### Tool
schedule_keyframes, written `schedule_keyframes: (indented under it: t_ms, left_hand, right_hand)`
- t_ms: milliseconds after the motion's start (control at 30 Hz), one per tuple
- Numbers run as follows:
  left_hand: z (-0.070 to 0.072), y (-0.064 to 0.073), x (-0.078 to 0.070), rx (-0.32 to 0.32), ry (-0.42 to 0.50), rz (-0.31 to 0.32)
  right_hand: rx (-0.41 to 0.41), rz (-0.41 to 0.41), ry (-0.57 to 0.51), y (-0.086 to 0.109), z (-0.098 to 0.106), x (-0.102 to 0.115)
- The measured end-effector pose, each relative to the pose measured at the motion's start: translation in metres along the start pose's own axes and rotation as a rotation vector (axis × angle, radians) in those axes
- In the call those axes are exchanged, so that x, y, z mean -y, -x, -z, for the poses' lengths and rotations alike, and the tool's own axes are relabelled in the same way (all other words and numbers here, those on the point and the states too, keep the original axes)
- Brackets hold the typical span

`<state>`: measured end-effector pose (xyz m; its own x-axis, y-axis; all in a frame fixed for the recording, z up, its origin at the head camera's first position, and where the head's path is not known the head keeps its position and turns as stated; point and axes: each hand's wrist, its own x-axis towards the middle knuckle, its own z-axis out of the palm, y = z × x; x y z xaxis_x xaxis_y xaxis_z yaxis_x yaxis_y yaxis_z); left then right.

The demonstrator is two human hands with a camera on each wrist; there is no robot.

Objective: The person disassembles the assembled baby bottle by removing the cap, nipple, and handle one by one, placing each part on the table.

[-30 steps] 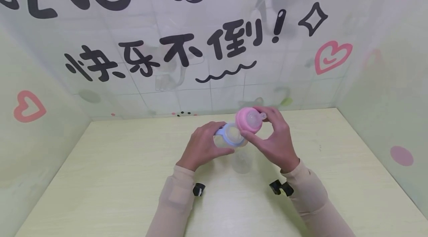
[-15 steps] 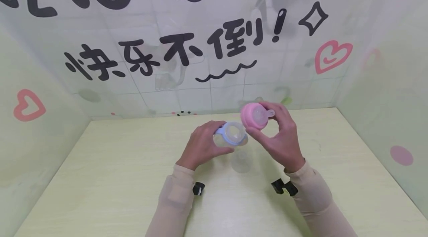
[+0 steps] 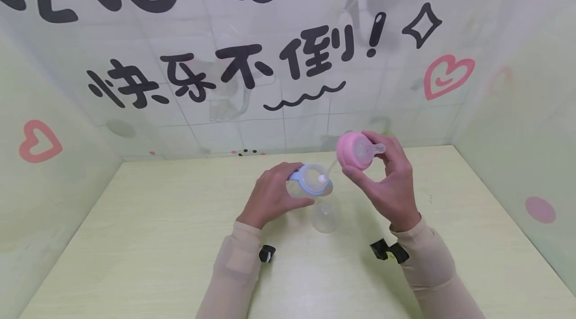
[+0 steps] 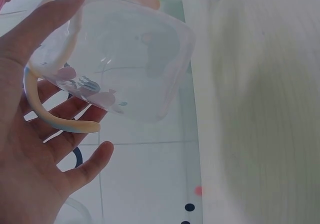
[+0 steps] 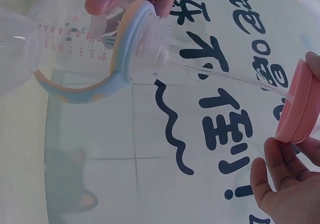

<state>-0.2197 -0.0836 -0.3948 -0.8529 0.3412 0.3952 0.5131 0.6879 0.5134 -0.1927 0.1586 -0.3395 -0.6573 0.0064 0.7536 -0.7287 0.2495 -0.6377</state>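
Observation:
My left hand (image 3: 270, 194) grips a clear baby bottle (image 3: 294, 190) with a blue two-handled ring around its neck. The bottle is tilted, its uncapped mouth facing my right hand (image 3: 391, 184). Between thumb and fingers, that hand pinches a pink screw collar (image 3: 353, 150) with a clear nipple (image 3: 378, 148) pointing right. A thin straw (image 5: 235, 77) runs from the collar's underside to the bottle's mouth, where its white weighted end (image 3: 322, 179) shows. In the left wrist view, the thumb lies over the bottle (image 4: 135, 59) and one curved handle (image 4: 65, 124) hangs near the fingers.
A clear domed cap (image 3: 326, 217) stands on the pale wooden table (image 3: 157, 239), just in front of the bottle. Behind rises a translucent wall (image 3: 252, 134) with black lettering; side walls stand left and right.
My right hand has moved right and slightly farther away with the pink collar, and the straw now shows stretched between collar and bottle mouth. My left hand and the bottle have stayed nearly still.

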Motion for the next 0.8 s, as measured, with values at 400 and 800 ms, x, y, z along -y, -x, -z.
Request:
schedule_keyframes:
  t_ms: [400,800]
  left_hand:
    - [0.0,-0.001,0.002,-0.007,-0.006,-0.006]
    - [0.002,0.0,0.002,-0.021,-0.002,-0.002]
  right_hand:
    - [-0.032,-0.017,0.001,-0.003,0.01,0.0]
    - [0.026,-0.089,0.068,-0.001,0.016,-0.02]
